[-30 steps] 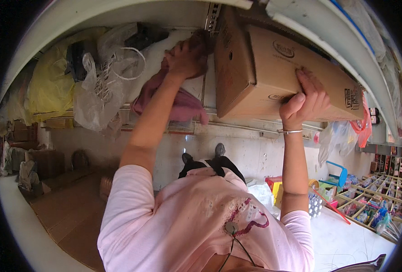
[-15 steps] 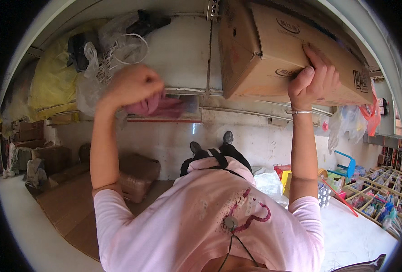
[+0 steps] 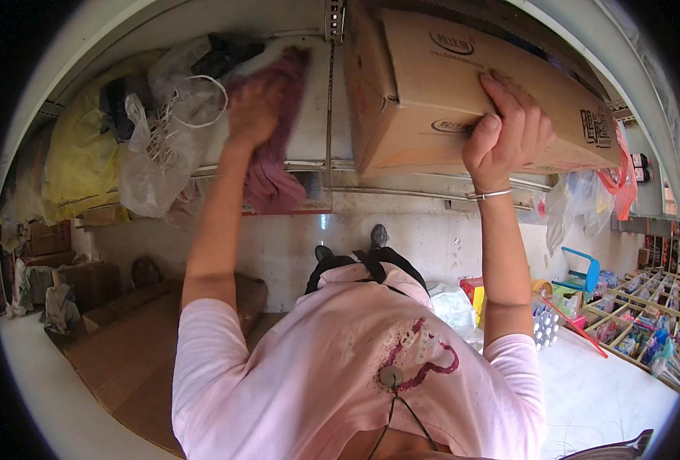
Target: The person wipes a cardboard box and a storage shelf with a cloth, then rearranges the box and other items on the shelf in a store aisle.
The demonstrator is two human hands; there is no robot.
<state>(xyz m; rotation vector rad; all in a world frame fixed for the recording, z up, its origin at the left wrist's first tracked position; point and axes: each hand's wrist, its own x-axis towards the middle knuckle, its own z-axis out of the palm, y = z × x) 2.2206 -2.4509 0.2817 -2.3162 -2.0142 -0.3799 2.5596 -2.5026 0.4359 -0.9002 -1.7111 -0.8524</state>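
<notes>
My left hand, smeared by motion, is closed on a mauve cloth. The cloth lies against the pale shelf board and droops over its front edge. Just left of this hand are a white wire ring and a clear plastic bag with thin white pieces in it. On the right half of the shelf, my right hand grips a large brown cardboard box, fingers bent and thumb against its front. The box's far side is hidden.
A yellow plastic bag fills the shelf's left end. Clear and red bags hang at the right. Below stand flattened cardboard, a blue stool and a divided rack of small goods.
My left hand has moved up and right onto the shelf board, spreading the bunched cloth out. My right hand stays on the box; the whole view has shifted slightly.
</notes>
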